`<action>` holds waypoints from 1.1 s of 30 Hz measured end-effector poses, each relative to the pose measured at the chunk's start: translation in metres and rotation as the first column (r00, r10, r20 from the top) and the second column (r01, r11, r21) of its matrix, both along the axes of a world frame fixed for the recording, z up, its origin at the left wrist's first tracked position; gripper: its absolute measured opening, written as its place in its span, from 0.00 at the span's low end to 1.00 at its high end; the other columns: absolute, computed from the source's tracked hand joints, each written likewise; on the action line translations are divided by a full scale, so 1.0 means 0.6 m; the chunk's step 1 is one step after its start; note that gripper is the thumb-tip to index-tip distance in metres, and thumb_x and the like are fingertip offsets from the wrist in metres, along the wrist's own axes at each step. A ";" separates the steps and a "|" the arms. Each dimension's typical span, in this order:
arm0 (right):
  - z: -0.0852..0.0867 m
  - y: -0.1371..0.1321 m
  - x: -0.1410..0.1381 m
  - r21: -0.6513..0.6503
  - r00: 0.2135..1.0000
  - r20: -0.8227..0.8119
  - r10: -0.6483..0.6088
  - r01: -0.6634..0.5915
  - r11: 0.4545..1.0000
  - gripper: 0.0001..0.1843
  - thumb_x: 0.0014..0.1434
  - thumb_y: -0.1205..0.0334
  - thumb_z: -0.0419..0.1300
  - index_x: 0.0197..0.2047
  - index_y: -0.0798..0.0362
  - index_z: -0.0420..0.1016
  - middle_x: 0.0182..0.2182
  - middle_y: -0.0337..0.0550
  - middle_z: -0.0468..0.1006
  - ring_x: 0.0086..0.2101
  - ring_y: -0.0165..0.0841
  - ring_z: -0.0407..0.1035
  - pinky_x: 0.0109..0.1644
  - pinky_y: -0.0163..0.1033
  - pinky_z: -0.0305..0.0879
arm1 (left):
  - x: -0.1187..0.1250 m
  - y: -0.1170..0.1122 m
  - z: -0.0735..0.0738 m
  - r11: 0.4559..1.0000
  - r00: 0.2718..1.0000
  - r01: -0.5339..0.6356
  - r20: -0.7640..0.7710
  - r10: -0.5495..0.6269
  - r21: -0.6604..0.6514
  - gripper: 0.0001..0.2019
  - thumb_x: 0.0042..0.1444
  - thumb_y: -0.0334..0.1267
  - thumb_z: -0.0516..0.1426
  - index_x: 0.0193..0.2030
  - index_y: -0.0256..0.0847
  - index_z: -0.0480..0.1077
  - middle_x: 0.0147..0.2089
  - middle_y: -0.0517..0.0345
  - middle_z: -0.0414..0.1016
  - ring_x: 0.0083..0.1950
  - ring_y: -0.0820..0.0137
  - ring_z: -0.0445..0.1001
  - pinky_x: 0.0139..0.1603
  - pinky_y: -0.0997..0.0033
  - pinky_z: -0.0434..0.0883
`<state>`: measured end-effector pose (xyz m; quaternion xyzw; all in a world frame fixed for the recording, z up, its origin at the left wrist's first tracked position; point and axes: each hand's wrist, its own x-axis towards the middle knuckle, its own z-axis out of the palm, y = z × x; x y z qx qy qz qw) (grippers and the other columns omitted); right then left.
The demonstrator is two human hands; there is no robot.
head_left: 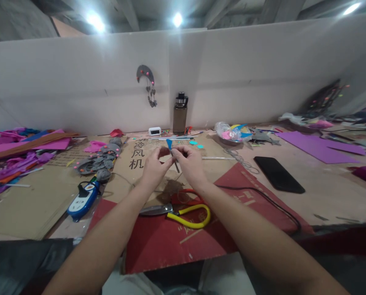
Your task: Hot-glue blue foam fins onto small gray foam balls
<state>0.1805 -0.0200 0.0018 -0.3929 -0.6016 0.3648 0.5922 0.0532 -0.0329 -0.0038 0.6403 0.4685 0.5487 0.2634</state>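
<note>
Above the cardboard sheet, my left hand and my right hand meet fingertip to fingertip. Both are closed in a pinch around a small blue felt-like piece, whose wider end sticks up past the fingers. A thin dark strip shows below the fingertips; whether it joins the blue piece I cannot tell. Scissors with yellow and red handles lie under my wrists, on the red printed board. Small turquoise cut pieces rest just beyond my right hand.
Left are a power strip, grey felt pieces and piled coloured sheets. A bottle and small white clock stand by the wall. Right are a bowl, phone, cable and purple sheet.
</note>
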 end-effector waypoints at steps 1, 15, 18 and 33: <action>0.000 -0.001 -0.001 0.009 0.999 0.018 0.031 -0.031 0.999 0.12 0.54 0.56 0.58 0.33 0.55 0.76 0.28 0.41 0.75 0.30 0.31 0.66 0.38 0.37 0.62 | 0.000 0.002 -0.001 1.000 0.999 0.013 0.030 -0.013 -0.018 0.15 0.50 0.41 0.61 0.43 0.38 0.71 0.43 0.51 0.76 0.44 0.66 0.75 0.31 0.75 0.72; -0.009 -0.004 0.008 0.169 0.984 0.179 -0.021 -0.010 0.986 0.06 0.55 0.61 0.57 0.36 0.52 0.67 0.25 0.36 0.67 0.26 0.28 0.61 0.34 0.36 0.60 | -0.004 0.012 0.002 0.974 0.879 0.078 0.475 0.034 -0.215 0.14 0.43 0.41 0.65 0.34 0.36 0.71 0.30 0.58 0.74 0.26 0.75 0.71 0.20 0.79 0.68; -0.011 0.000 0.010 0.192 0.983 0.172 -0.056 0.023 0.981 0.08 0.55 0.61 0.58 0.38 0.52 0.66 0.25 0.35 0.66 0.26 0.28 0.61 0.33 0.36 0.59 | 0.001 0.009 0.008 0.968 0.806 0.143 0.591 0.006 -0.205 0.14 0.41 0.38 0.66 0.33 0.36 0.70 0.32 0.58 0.74 0.31 0.73 0.74 0.31 0.72 0.75; -0.007 0.005 0.023 0.168 0.985 0.158 -0.070 0.043 0.985 0.12 0.56 0.58 0.57 0.43 0.52 0.65 0.26 0.35 0.64 0.28 0.29 0.61 0.35 0.36 0.59 | 0.005 -0.002 0.022 0.961 0.777 0.192 0.629 -0.024 -0.201 0.15 0.42 0.34 0.65 0.32 0.37 0.62 0.27 0.61 0.73 0.33 0.69 0.78 0.39 0.62 0.78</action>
